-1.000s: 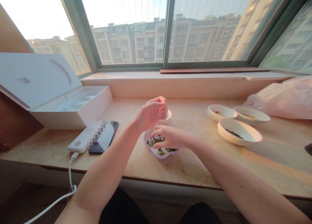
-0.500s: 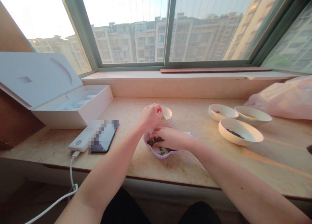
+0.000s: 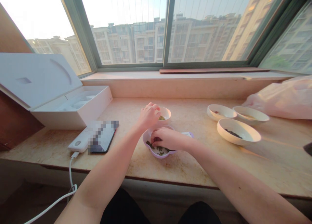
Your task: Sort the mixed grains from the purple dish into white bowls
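My left hand (image 3: 149, 115) hovers over the near-left side of a small white bowl (image 3: 167, 117) with green beans (image 3: 161, 118) in it. Its fingers are loosely bent and apart, and I see nothing in them. Closer to me stands a purple-rimmed bowl (image 3: 159, 156) with dark and green beans (image 3: 160, 150) scattered across its white bottom. My right hand (image 3: 163, 137) reaches down into this bowl, its fingers drawn together at the beans; what they pinch is too small to make out.
On the right stand white bowls (image 3: 239, 131) with small contents, beside a pale plastic bag (image 3: 290, 98). To the left are an open white box (image 3: 95, 102), a phone (image 3: 104, 138) and a white power bank (image 3: 79, 141) with a cable. The table edge (image 3: 170, 182) runs in front of me.
My left hand's fingers have loosened from a curl over the small bowl, where more green beans show. My right hand's fingers have gathered from a spread into a pinch.
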Demonstrator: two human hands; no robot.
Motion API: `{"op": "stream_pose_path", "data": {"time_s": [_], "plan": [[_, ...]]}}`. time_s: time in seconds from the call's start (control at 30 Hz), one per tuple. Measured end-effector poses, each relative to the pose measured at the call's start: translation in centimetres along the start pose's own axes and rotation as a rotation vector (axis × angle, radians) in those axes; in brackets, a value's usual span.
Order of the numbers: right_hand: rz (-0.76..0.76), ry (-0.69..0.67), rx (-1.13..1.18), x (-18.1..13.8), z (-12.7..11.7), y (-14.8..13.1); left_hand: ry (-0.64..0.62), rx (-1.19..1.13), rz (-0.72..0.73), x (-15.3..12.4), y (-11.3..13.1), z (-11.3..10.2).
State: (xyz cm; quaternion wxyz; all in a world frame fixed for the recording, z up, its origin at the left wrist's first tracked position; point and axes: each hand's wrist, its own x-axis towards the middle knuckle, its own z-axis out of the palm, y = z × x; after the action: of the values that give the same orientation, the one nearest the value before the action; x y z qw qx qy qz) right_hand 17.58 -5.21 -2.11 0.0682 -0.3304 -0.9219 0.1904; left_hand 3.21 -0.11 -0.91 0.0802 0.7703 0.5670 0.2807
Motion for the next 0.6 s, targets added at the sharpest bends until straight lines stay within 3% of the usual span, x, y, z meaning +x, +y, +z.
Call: {"op": "stream_pose_path", "data": {"time_s": [0.2,0.33,0.47,0.6], "plan": [[-0.002,0.000,0.003,-0.2,-0.1,-0.2,-0.004,-0.005,-0.014,0.1,-0.1,-0.1],[-0.016,0.058,0.121,-0.3,-0.2,0.0,0.007,-0.006,-0.003,0.3,-0.3,-0.1],[-0.062,0.116,0.356,-0.3,-0.8,0.4,-0.007,-0.005,0.023,0.5,-0.4,-0.4],[-0.015,0.121,0.716,-0.5,-1.5,0.7,-0.046,-0.003,0.028,0.5,-0.3,-0.7]]}}
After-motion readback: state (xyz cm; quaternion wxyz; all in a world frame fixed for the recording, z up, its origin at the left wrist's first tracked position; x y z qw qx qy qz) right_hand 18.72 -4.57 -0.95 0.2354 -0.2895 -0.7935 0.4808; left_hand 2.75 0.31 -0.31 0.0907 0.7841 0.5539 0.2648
